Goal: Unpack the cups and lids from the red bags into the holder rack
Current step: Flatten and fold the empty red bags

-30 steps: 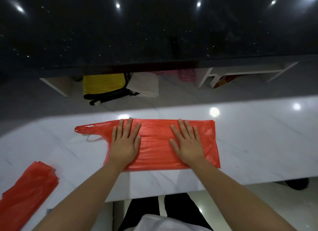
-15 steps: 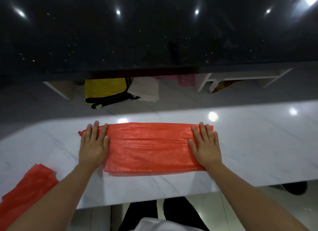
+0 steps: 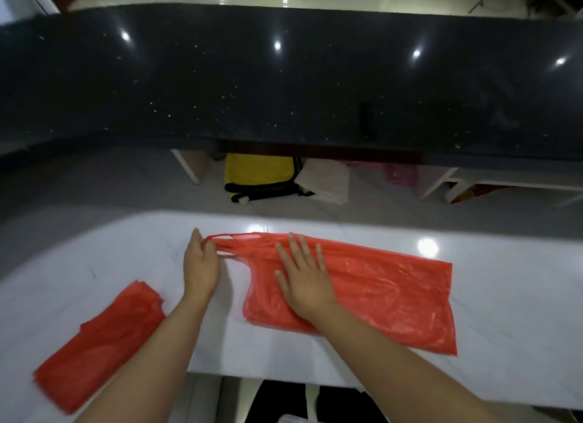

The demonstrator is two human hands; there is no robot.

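Flat on the white marble counter [image 3: 504, 296], centre to right: a thin red plastic carrier bag [image 3: 378, 290], glossy and crinkled, empty-looking, body squared off toward 3 o'clock, handle loops [image 3: 233, 241] drawn out in narrow strands toward 9 o'clock. Slightly tilted, far edge running from 10 o'clock down toward 4 o'clock. Pressed onto the bag's handle-side half: right hand [image 3: 304, 280], palm down, fingers straight and spread, gripping nothing. At the loop tips: left hand [image 3: 202, 265], thumb and fingers closed in a pinch on the handle ends, strands pulled taut between the two hands. Toward 8 o'clock, well apart from the bag: a second lot of red bags [image 3: 101, 344], folded into a flat strip, blurred, partly under the left forearm. Beyond the counter at 12 o'clock: a dark speckled ledge [image 3: 284, 85], and below it a yellow-and-black bag [image 3: 262, 176] on the grey floor.
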